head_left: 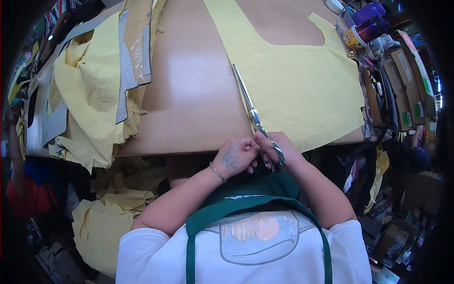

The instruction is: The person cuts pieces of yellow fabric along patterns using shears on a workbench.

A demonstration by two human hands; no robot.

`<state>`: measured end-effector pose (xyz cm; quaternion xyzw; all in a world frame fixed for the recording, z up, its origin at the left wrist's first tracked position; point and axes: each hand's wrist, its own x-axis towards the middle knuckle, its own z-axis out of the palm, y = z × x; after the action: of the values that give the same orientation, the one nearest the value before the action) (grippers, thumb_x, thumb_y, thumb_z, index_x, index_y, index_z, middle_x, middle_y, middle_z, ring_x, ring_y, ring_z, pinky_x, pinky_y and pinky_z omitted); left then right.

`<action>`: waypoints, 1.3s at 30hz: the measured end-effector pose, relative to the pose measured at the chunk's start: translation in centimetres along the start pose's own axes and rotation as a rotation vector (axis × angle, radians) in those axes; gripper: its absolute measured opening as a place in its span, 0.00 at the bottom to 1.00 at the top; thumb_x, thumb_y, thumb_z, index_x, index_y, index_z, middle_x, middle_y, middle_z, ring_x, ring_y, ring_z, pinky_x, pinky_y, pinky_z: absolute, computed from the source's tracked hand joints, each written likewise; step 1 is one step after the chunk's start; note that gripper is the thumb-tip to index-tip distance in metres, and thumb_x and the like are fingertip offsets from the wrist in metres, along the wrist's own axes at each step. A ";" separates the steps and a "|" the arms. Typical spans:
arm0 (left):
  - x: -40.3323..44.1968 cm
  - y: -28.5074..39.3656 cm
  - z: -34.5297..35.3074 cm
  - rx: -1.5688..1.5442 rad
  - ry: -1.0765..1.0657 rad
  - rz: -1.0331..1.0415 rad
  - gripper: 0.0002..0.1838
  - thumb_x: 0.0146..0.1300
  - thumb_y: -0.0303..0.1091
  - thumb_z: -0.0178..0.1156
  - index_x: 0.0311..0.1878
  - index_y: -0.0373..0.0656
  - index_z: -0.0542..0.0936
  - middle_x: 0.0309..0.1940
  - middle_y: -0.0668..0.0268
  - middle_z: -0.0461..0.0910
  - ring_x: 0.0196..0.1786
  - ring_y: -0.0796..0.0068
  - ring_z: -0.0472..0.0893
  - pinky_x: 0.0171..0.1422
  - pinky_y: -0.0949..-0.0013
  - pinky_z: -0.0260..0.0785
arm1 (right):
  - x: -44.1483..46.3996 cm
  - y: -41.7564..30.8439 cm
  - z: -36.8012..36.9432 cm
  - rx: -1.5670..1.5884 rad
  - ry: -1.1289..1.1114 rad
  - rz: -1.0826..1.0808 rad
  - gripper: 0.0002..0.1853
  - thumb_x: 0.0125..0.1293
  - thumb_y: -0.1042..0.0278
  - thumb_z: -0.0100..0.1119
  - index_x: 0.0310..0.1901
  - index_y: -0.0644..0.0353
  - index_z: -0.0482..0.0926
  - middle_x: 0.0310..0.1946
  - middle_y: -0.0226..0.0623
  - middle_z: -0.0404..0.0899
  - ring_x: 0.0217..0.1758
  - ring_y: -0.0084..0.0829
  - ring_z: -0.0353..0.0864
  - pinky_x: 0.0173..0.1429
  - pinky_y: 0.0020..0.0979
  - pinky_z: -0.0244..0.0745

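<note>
Large metal scissors [249, 103] point up and to the left, with their blades over the left edge of a pale yellow cloth piece [302, 90]. My right hand [275, 147] is wrapped round the scissors' handles near the table's front edge. Beside it, almost touching, my left hand [236, 155] has its fingers curled together; whatever they hold, if anything, is hidden. The yellow piece lies flat on the brown table [189, 94] and has a curved cutout along its top.
Crumpled yellow cloth [90, 94] and cardboard pattern pieces [135, 47] lie on the table's left side. Boxes [402, 71], cups [353, 37] and small tools line the right edge. More yellow cloth [101, 232] sits below the table at left.
</note>
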<state>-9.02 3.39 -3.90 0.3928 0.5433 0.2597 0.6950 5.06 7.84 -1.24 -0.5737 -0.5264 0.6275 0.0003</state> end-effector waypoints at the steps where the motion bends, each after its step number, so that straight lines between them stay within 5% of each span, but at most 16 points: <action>1: 0.0 0.0 0.0 -0.002 -0.003 -0.003 0.10 0.59 0.33 0.49 0.27 0.37 0.74 0.17 0.65 0.76 0.18 0.78 0.77 0.22 0.76 0.68 | 0.0 0.1 0.0 0.015 -0.002 -0.005 0.34 0.53 0.31 0.47 0.21 0.64 0.73 0.10 0.29 0.67 0.12 0.20 0.68 0.15 0.21 0.63; 30: 0.0 0.1 -0.3 0.004 -0.058 0.007 0.12 0.62 0.36 0.49 0.32 0.37 0.75 0.16 0.67 0.74 0.18 0.81 0.75 0.24 0.79 0.68 | 2.6 -2.0 -0.5 -0.009 0.029 -0.036 0.37 0.50 0.27 0.45 0.11 0.61 0.67 0.07 0.34 0.67 0.11 0.23 0.69 0.15 0.23 0.65; 39: -0.2 0.4 -0.4 -0.029 -0.041 -0.008 0.12 0.60 0.35 0.51 0.28 0.35 0.73 0.16 0.66 0.75 0.18 0.79 0.77 0.23 0.78 0.68 | 3.4 -4.4 -1.1 -0.017 0.014 -0.014 0.36 0.51 0.27 0.44 0.17 0.62 0.66 0.10 0.29 0.64 0.10 0.20 0.64 0.13 0.23 0.61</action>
<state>-9.40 3.53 -3.48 0.3858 0.5267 0.2563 0.7128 1.99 12.61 -0.55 -0.5743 -0.5357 0.6190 0.0033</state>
